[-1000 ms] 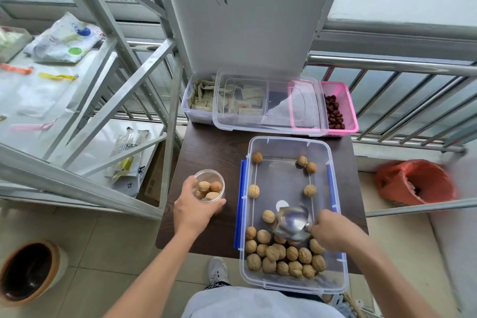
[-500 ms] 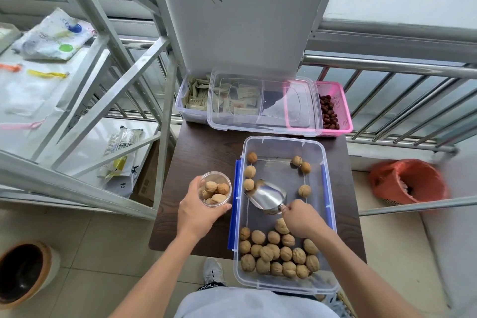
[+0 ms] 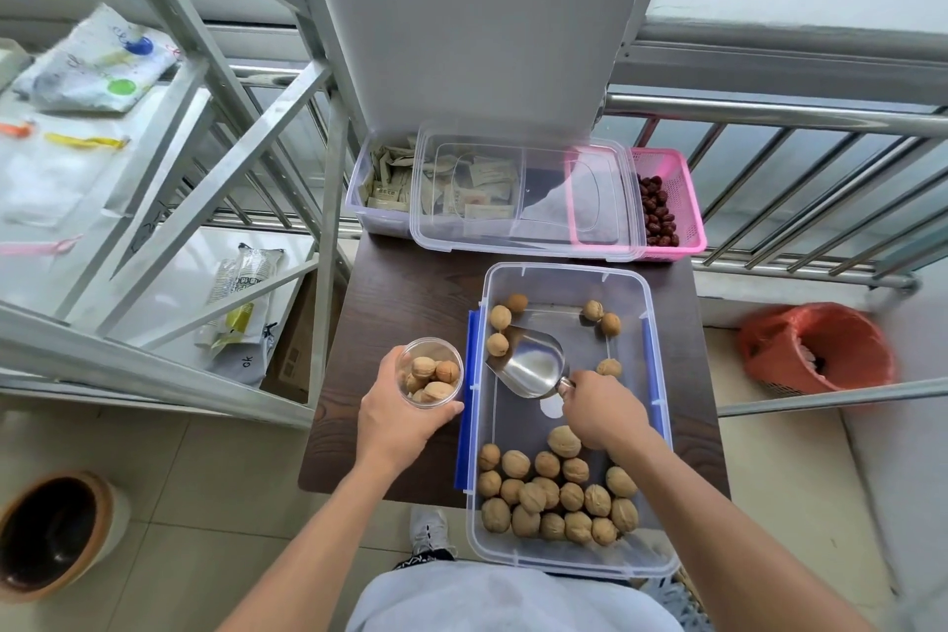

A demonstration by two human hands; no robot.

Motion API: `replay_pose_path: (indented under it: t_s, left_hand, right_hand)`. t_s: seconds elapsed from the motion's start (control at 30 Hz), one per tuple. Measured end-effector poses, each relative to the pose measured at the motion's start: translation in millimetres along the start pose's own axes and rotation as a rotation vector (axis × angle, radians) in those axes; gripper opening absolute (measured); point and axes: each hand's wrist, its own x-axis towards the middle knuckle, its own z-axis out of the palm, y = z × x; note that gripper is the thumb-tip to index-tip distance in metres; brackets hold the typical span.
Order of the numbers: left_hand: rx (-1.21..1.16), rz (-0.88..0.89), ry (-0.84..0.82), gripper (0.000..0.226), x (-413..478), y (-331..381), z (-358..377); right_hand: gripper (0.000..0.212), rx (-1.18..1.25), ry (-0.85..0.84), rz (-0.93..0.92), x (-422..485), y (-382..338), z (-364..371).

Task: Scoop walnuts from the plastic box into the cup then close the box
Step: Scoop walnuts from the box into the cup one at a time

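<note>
A clear plastic box (image 3: 647, 303) with blue side clips stands open on the dark table (image 3: 405, 293). Walnuts (image 3: 554, 493) are heaped at its near end, and a few lie loose at the far end. My right hand (image 3: 600, 408) grips the handle of a metal scoop (image 3: 531, 364), which lies empty inside the box with its mouth pointing far left. My left hand (image 3: 395, 418) holds a clear cup (image 3: 430, 377) just left of the box; the cup holds several walnuts. The box's clear lid (image 3: 523, 198) leans on the containers at the back.
Behind the box are a clear tub of paper packets (image 3: 390, 180) and a pink basket of red dates (image 3: 662, 210). A metal rack (image 3: 169, 180) stands at the left, a railing (image 3: 800, 118) at the right. An orange bin (image 3: 815, 349) and a brown pot (image 3: 51, 534) sit on the floor.
My right hand brought the scoop from the walnut heap up the box toward the cup; the scoop is empty. The cup holds more walnuts than one second ago. My left hand kept holding the cup.
</note>
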Motion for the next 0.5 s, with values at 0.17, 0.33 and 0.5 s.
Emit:
replay_pose_path:
  t_s: [0.17, 0.33, 0.5]
  left_hand:
    - [0.006, -0.005, 0.004, 0.101, 0.8, 1.8, 1.5]
    - [0.01, -0.008, 0.006, 0.097, -0.2, 4.2, 1.2]
    - [0.007, -0.013, 0.023, 0.095, 0.7, 3.9, -1.1]
  right_hand:
    - [0.025, 0.046, 0.061, -0.045, 7.1, 6.0, 3.6]
    - [0.027, -0.067, 0.233, -0.111, 12.8, -4.4, 2.7]
    - [0.035, 0.351, 0.07, -0.023, 32.8, -6.6, 6.7]
